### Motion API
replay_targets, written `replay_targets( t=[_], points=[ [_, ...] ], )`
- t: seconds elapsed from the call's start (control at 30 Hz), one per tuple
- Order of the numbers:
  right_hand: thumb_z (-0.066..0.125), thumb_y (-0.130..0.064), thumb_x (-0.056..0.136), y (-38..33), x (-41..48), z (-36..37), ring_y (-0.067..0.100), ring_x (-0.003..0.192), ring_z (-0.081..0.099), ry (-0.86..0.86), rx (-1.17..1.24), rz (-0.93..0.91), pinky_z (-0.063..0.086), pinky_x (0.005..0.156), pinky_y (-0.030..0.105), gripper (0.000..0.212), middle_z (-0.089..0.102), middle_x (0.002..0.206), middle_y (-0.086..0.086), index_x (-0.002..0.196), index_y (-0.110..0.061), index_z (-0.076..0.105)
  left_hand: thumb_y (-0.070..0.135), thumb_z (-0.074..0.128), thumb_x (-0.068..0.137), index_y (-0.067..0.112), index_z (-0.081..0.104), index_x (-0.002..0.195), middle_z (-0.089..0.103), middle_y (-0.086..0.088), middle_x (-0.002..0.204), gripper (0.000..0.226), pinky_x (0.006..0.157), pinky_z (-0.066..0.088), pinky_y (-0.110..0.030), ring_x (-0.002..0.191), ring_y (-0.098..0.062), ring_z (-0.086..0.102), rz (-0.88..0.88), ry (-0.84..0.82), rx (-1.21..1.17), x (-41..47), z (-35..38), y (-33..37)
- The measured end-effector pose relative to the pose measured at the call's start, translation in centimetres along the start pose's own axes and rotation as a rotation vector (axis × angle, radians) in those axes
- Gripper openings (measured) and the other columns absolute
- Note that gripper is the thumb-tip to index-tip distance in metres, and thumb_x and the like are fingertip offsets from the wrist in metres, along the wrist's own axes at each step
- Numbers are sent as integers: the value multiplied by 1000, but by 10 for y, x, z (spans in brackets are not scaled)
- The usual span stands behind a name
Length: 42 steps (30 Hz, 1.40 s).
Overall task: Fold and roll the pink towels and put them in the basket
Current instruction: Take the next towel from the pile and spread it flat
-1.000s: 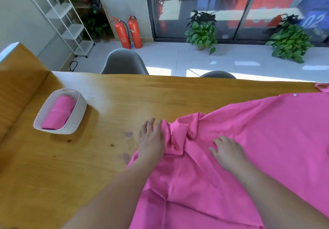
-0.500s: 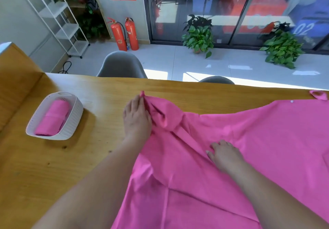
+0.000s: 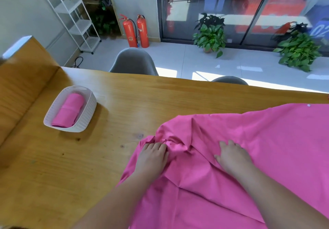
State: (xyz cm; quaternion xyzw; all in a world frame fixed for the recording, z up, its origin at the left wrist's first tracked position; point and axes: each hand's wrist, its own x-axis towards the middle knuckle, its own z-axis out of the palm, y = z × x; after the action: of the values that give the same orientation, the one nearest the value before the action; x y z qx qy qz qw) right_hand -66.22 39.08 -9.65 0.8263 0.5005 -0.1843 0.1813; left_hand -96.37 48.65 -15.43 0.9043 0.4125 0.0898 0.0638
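Head view, left to right: a white basket point(image 3: 81, 127) sits on the wooden table point(image 3: 89, 166), well apart from the left hand point(image 3: 153, 159), whose fingers curl into a bunched corner of the big pink towel point(image 3: 258, 139). The right hand point(image 3: 233, 157) lies flat on the cloth, fingers slightly spread, pressing it down. The towel covers the table's right side and is rumpled between the hands. Likely trouble: if that bunched corner gets folded over before it is pulled out flat, the creases would be trapped and the roll could come out lumpy, perhaps too fat for the basket. The basket holds one rolled towel point(image 3: 70, 110) lying along its length, with a little room at its sides.
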Motion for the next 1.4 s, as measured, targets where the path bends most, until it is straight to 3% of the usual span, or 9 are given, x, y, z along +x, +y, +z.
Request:
replay_targets(
  t=[0.17, 0.33, 0.47, 0.6, 0.77, 0.9, 1.1, 1.27, 1.4],
  points=[
    [54, -59, 98, -8, 6, -7, 32, 125, 58, -7, -57, 29, 49, 101, 44, 55, 59, 136, 11, 139, -22, 52, 35, 66, 95, 23, 65, 122, 62, -3, 113, 30, 87, 45, -47, 102, -31, 58, -326, 127, -25, 25, -22, -12],
    [56, -55, 98, -13, 10, -7, 32, 125, 57, -15, -44, 46, 50, 102, 42, 54, 59, 137, 12, 139, -19, 53, 55, 62, 94, 32, 54, 146, 73, 10, 124, 58, 107, 42, -46, 128, -28, 57, -558, -243, -295, 54, -29, -44],
    [58, -55, 98, -16, 11, -6, 33, 124, 58, 7, -74, 49, 49, 102, 41, 55, 60, 136, 13, 139, -18, 52, 69, 59, 74, 42, 57, 139, 76, 16, 108, 70, 102, 48, -43, 116, -21, 66, -407, -475, -267, 66, -38, -60],
    [58, -52, 98, -17, 13, -4, 33, 124, 57, 11, -63, 54, 48, 102, 42, 54, 60, 136, 13, 140, -18, 52, 67, 47, 81, 53, 58, 128, 75, 21, 98, 49, 98, 51, -44, 104, -14, 67, -316, -502, -306, 74, -39, -65],
    [55, -46, 100, -18, 15, -3, 34, 124, 57, 1, -83, 54, 47, 103, 42, 50, 59, 136, 14, 141, -18, 51, 14, 64, 93, 37, 71, 134, 74, 1, 113, 48, 85, 50, -25, 102, -21, 69, -291, -466, -468, 93, -58, -64],
    [50, -33, 99, -16, 17, -3, 34, 121, 58, -12, -101, 53, 48, 101, 42, 43, 60, 134, 14, 139, -17, 54, -7, 55, 84, 27, 58, 151, 63, -1, 143, 74, 107, 46, -31, 127, -24, 59, -320, -295, -475, 130, -90, -82],
    [51, -37, 98, -13, 23, -5, 35, 123, 56, 7, 6, 94, 50, 99, 43, 49, 51, 141, 15, 144, -19, 49, 6, 54, 104, 16, 58, 147, 60, -3, 147, 45, 106, 50, -37, 127, -26, 62, -370, -218, -470, 189, -125, -95],
    [56, -37, 95, -15, 22, 1, 40, 150, 31, 17, 87, 92, 42, 114, 51, 81, 7, 172, 18, 166, -29, 17, 21, 61, 102, 16, 35, 163, 54, -15, 153, 66, 107, 48, -39, 132, -35, 59, -395, -525, -352, 161, -73, -87],
    [57, -39, 95, -15, 26, -1, 38, 153, 25, -29, 70, 50, 41, 116, 52, 81, 8, 174, 14, 166, -33, 18, 40, 58, 104, 13, 34, 162, 62, -15, 141, 68, 104, 49, -42, 127, -37, 61, -505, -382, -369, 130, -28, -85]
  ],
)
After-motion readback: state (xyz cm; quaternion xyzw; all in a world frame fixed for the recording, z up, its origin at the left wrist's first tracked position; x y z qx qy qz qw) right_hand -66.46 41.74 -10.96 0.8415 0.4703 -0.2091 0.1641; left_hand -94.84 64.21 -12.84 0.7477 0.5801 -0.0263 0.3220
